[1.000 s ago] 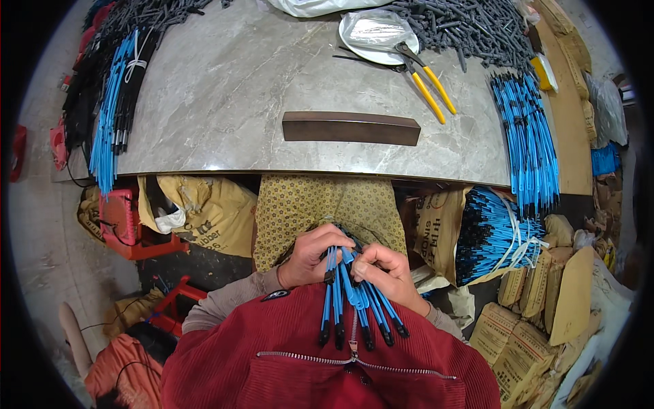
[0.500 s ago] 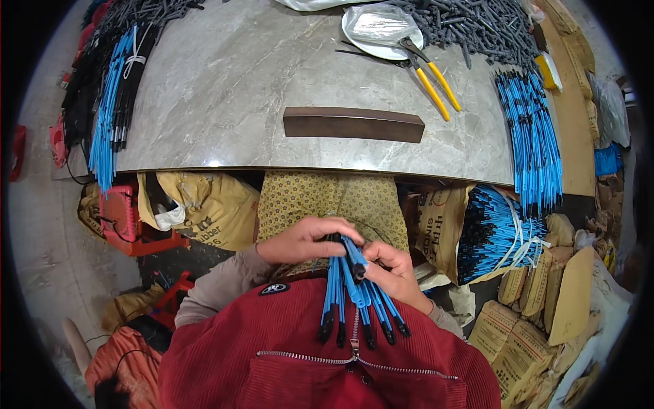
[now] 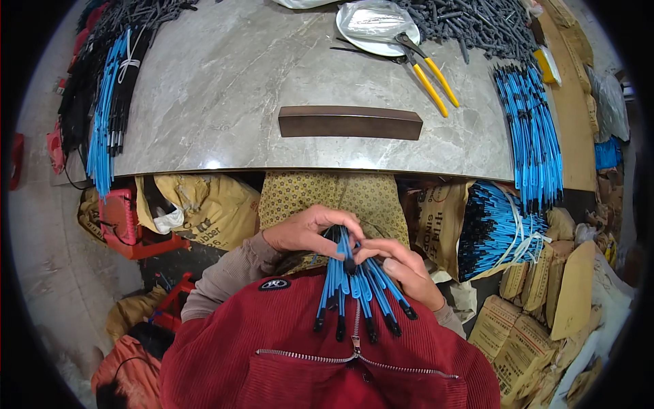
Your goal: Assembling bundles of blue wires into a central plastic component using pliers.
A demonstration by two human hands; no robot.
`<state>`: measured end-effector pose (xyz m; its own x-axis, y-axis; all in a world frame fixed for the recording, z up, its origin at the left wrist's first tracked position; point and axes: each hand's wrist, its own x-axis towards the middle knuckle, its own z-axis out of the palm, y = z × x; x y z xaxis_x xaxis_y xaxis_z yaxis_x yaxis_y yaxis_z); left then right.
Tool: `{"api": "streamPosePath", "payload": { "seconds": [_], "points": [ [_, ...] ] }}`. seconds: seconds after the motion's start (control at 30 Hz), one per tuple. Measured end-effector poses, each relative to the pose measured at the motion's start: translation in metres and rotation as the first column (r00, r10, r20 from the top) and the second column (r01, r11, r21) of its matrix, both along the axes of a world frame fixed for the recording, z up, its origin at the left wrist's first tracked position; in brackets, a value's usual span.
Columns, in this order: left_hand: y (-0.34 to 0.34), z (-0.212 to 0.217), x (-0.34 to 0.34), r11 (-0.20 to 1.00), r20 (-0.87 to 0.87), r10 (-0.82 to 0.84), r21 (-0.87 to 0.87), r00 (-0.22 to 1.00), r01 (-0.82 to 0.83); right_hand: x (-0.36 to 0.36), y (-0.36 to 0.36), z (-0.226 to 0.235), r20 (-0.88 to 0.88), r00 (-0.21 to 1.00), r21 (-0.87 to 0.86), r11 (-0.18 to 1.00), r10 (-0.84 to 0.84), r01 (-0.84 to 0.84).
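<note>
Two hands meet at the person's chest, just above the zip of a red corduroy jacket (image 3: pixel 327 354). The left hand (image 3: pixel 310 232) comes in from the left with the wrist bent inward, fingers curled over the top of a bunch of blue cables (image 3: pixel 357 286) with black tips. The right hand (image 3: pixel 402 266) comes in from the right, palm turned toward the body, thumb and forefinger pinched on the top of the same bunch. Both hands are closed on the bunch — neither is spread open. The cables fan downward from the grip, their black ends resting against the jacket front.

Beyond the hands lies a grey marble table (image 3: pixel 225 88). A brown bar (image 3: pixel 349 123) lies near its front edge. Yellow-handled pliers (image 3: pixel 428 71) lie farther back, beside a white plate (image 3: pixel 371 27) covered in clear plastic. More blue cables (image 3: pixel 531 129) lie along the table's right side, and another bundle (image 3: pixel 105 116) along the left. Below the right edge, a tied bundle (image 3: pixel 497 228) rests on paper sacks (image 3: pixel 538 307).
</note>
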<state>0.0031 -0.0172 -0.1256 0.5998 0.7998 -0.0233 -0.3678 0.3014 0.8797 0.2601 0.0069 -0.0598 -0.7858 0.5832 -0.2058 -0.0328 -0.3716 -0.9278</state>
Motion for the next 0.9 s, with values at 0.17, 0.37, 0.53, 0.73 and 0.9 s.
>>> {"api": "streamPosePath", "payload": {
  "seconds": [0.17,0.37,0.53,0.73,0.9],
  "points": [
    [-0.004,0.007,0.003,0.993,0.02,0.073,0.094,0.997,-0.075,0.009,0.012,-0.008,0.041,0.988,0.292,0.944,0.15,-0.156],
    [-0.009,0.003,0.009,0.962,0.065,0.237,0.121,0.969,-0.243,-0.006,0.024,-0.009,0.111,0.977,0.648,0.732,0.182,-0.21],
    [-0.001,0.002,0.017,0.916,0.051,0.401,-0.021,0.915,-0.4,-0.026,0.024,-0.027,0.016,1.0,0.715,0.7,-0.01,-0.004],
    [0.013,0.007,0.022,0.89,0.04,0.445,-0.133,0.895,-0.437,-0.03,0.031,-0.043,-0.144,0.972,0.455,0.86,-0.184,0.23],
    [0.02,0.029,0.035,0.905,0.061,0.424,-0.075,0.904,-0.419,-0.021,0.044,-0.029,-0.193,0.964,0.388,0.888,-0.183,0.246]
  ]
}}
